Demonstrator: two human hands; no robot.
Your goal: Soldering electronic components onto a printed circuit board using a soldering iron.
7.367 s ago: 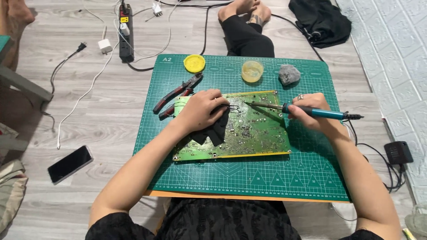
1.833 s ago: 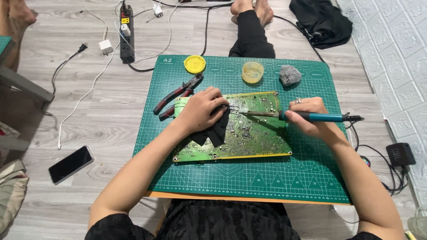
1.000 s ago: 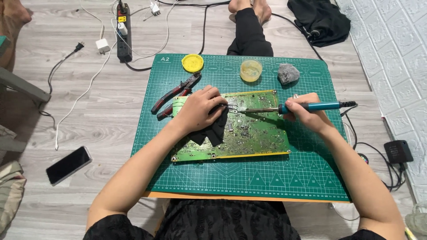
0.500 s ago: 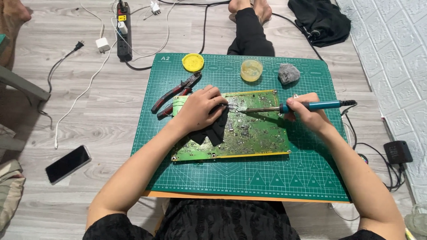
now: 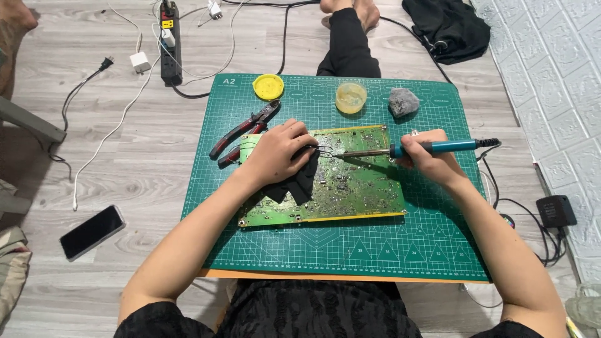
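On the green cutting mat [image 5: 388,250], a soldering iron tip meets a circuit board under two close hands.

Right hand [image 5: 429,158] is closed around the blue-handled soldering iron [image 5: 413,149], tip on the circuit board [image 5: 350,184]. Left hand [image 5: 275,153] rests curled on the board, fingertips pinching what looks like thin solder wire [image 5: 324,151], over a black cloth [image 5: 297,184]. With those fingers so near the tip, a slip could burn them; the trailing cord [image 5: 494,181] could tug the iron. Red-handled pliers [image 5: 244,131] lie just beside the board.

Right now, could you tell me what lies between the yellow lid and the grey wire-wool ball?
In the head view, a small clear tub sits between the yellow lid and the wire-wool ball.
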